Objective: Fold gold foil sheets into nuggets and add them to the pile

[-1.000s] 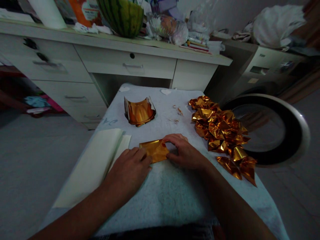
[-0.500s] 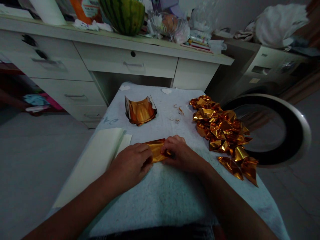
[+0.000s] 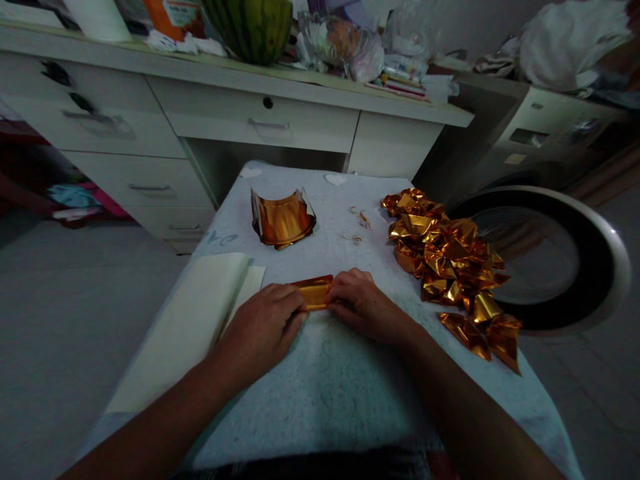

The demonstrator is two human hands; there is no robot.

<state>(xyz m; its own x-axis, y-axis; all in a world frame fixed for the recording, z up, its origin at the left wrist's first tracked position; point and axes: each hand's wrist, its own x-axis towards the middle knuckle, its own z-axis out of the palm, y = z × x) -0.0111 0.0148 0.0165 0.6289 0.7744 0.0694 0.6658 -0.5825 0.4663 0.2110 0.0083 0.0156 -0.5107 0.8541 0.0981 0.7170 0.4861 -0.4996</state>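
Between my two hands lies a rolled or folded piece of shiny gold foil (image 3: pixel 316 293), low over the cloth-covered table (image 3: pixel 345 380). My left hand (image 3: pixel 267 317) is closed on its left end, and my right hand (image 3: pixel 356 299) pinches its right end; the fingertips hide both ends. Farther back stands a curved stack of gold foil sheets (image 3: pixel 283 219). To the right is a heap of twisted gold foil pieces (image 3: pixel 445 247). Small thin ties or rubber bands (image 3: pixel 359 223) lie between the stack and the heap.
Folded pale paper (image 3: pixel 185 327) lies along the table's left side. Behind the table is a white drawer desk (image 3: pixel 250 120) bearing a watermelon (image 3: pixel 250 30) and plastic bags. A washing machine with its round door (image 3: pixel 540 260) open stands at the right.
The foil between my hands looks narrower and more tightly folded than before. Both hands stay in nearly the same place, and the view has shifted slightly.
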